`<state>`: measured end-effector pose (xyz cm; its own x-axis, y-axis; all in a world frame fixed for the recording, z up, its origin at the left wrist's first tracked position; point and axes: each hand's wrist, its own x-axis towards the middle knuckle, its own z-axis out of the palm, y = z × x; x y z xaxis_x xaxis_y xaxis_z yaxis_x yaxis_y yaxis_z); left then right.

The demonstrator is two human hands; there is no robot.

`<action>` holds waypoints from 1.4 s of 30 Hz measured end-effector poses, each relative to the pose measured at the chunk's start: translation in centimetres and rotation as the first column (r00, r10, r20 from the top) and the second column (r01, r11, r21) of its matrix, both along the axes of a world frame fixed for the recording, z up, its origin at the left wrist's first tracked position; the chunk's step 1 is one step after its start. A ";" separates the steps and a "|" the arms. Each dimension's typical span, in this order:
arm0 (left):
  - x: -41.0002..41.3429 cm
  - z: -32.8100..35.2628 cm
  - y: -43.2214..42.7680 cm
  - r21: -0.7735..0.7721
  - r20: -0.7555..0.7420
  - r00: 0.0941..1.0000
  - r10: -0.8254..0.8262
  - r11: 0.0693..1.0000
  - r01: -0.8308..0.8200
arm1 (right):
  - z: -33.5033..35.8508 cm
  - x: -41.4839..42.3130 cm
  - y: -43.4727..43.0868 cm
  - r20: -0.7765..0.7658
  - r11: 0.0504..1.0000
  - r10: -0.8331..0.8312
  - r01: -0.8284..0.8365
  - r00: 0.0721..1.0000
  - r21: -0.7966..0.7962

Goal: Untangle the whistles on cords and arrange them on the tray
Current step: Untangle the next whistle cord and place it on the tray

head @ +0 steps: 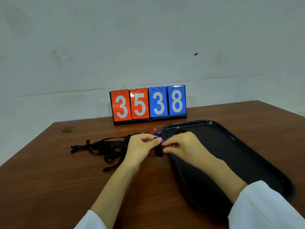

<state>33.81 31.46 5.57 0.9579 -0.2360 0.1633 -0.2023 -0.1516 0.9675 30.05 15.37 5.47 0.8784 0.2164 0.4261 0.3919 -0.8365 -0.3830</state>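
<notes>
In the left-middle of the frame a small pale mark (68, 129) sits on the brown table (49, 179). To the right of it the black cords (105, 149) lie in a loose tangle on the wood, with several ends spread towards the left. The cords run to the right, under the left hand (142, 146).

The fingers of this hand are curled, and its thumb (156, 140) presses on the clump (159, 151) of cord and whistles that sits between the two hands, in the centre of the frame. Just behind the left hand, a red whistle (154, 130) and a blue whistle (158, 135) stick out; they lie on the table, just beside the left rim of the tray.

The right hand (179, 146) has also curled fingers, and its thumb and forefinger pinch a small red part (165, 147) at the right side of the clump. I cannot tell if this part is a whole whistle, because the fingers cover most of it.

The right hand rests over the left edge of the black tray (239, 154), which fills the right-middle of the frame. Behind its knuckles a dark red whistle (179, 131) lies in the tray's far left corner, partly hidden.

In the upper centre a flip scoreboard (148, 104) stands at the table's far edge and shows 35 in red and 38 in blue.
</notes>
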 end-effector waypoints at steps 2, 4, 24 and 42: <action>0.0 0.0 -0.1 0.005 0.039 0.998 0.047 0.999 -0.047 | -0.4 0.1 0.0 0.103 0.997 0.010 -0.003 0.995 -0.074; 0.1 -0.1 -0.2 -0.022 0.039 0.994 0.105 0.994 -0.104 | -0.6 0.1 -0.2 0.167 0.994 0.007 0.010 0.986 -0.106; -0.1 -0.3 -0.4 -0.153 0.047 0.983 0.180 0.973 -0.171 | -0.3 -0.1 -0.4 0.313 0.991 0.031 0.012 0.949 -0.134; -0.6 -0.9 -0.8 0.458 0.522 0.850 -0.072 0.864 -0.208 | -0.4 -0.5 -0.1 0.262 0.977 0.070 -0.013 0.963 -0.211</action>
<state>33.24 30.71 4.63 0.7841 -0.3545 0.5095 -0.6089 -0.5984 0.5207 29.57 15.23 5.03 0.7274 0.3581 0.5854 0.4921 -0.8667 -0.0813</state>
